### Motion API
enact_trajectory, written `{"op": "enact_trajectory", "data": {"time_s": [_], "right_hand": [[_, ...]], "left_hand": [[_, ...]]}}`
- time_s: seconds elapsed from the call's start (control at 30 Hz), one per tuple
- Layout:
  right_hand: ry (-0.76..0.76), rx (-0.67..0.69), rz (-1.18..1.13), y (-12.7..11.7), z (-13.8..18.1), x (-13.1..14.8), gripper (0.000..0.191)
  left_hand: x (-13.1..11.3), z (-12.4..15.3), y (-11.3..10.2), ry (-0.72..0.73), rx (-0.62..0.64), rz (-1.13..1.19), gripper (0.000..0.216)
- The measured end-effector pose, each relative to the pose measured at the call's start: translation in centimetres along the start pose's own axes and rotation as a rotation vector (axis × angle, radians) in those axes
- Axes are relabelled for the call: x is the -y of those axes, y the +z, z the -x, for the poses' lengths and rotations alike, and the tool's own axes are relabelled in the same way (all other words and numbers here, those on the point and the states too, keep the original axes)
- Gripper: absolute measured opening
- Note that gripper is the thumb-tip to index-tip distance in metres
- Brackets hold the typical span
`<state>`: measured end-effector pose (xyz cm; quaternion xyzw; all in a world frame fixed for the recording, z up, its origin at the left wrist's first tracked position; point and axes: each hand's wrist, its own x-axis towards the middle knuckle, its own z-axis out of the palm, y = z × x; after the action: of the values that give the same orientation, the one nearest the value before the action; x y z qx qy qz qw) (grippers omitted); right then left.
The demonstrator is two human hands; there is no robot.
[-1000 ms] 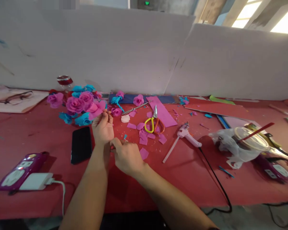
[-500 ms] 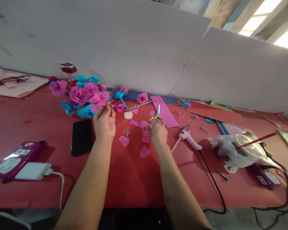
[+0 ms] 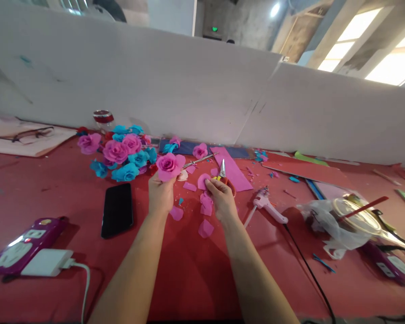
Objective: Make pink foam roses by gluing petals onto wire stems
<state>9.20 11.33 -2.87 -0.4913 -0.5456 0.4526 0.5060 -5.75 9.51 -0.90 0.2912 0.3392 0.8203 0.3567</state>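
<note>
My left hand point(image 3: 161, 193) is closed on a pink paper rose point(image 3: 170, 166), its bloom facing up above the fingers. Between thumb and fingertips, my right hand point(image 3: 222, 198) pinches a pink paper petal point(image 3: 203, 182). Scissors point(image 3: 223, 169) with yellow and orange handles lie just behind the right hand. Loose pink petals point(image 3: 206, 228) are scattered on the red table between my hands. To the left stands a bunch of pink, blue and red paper flowers point(image 3: 116, 152).
A black phone point(image 3: 117, 210) lies left of my left arm. On the right are a pink glue gun point(image 3: 270, 205) with a black cord and a plastic bag point(image 3: 327, 220). A purple power strip point(image 3: 30, 243) sits far left; a white partition point(image 3: 175, 85) stands behind.
My left hand has moved right, away from the flower bunch, with the pink rose. My right hand has picked up a petal near the scissors. The camera view has tilted up.
</note>
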Motion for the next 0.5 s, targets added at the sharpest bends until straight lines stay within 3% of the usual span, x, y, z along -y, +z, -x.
{"op": "enact_trajectory", "data": {"time_s": [0.2,0.4,0.5], "right_hand": [[-0.036,0.052,-0.404,0.6,1.1,1.4,0.022],[-0.143,0.175,-0.374,1.0,1.7,2.1,0.024],[-0.161,0.152,-0.298,1.6,1.9,1.9,0.022]], "left_hand": [[1.1,1.0,0.3,-0.063,0.049,-0.177,0.017],[1.3,1.4,0.9,-0.093,0.055,-0.099,0.017],[1.2,1.6,0.8,-0.099,0.040,-0.138,0.017]]}}
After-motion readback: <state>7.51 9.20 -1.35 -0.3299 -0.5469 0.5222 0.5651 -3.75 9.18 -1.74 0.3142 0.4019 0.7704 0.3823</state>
